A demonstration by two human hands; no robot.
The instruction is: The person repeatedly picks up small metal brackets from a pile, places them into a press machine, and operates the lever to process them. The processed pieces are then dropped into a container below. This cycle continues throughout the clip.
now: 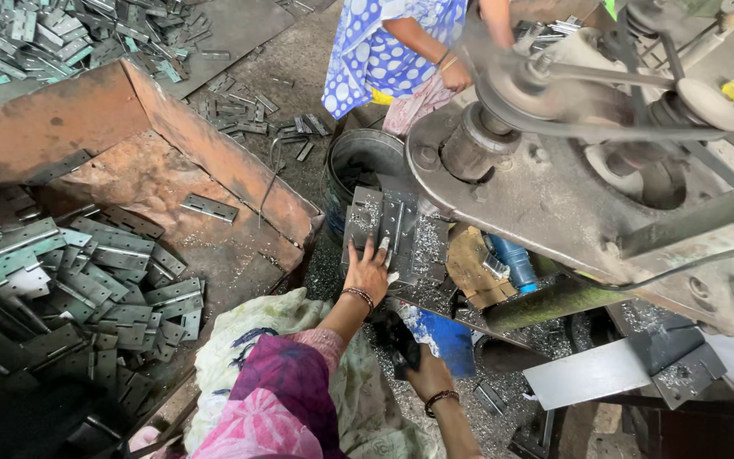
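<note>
Along the left side, a rusty brown sheet-metal bin (172,127) with slanted walls holds a heap of flat grey steel hinge plates (87,297), piled mostly at its near left corner, with one plate (209,206) lying alone on the rusty floor farther in. More of the same grey plates are strewn on the ground at the far left (61,34). Right of the bin, the person's left hand (368,270), a beaded bangle on the wrist, lies on the grey steel die block (397,229) of the press, fingers spread and pressed flat, the tips touching a small grey plate (383,248) seated on the block. Metal filings cover the block. Nearer and a little right, the right hand (422,374) closes around a dark grey plate (394,340), fingers curled on it. Behind the block stands a dark round metal bucket (365,153). At the far centre, another person in a blue dotted garment (384,47) bends over. Filling the right side is the heavy grey press machine (571,187) with its belt-driven wheel (520,85).
</note>
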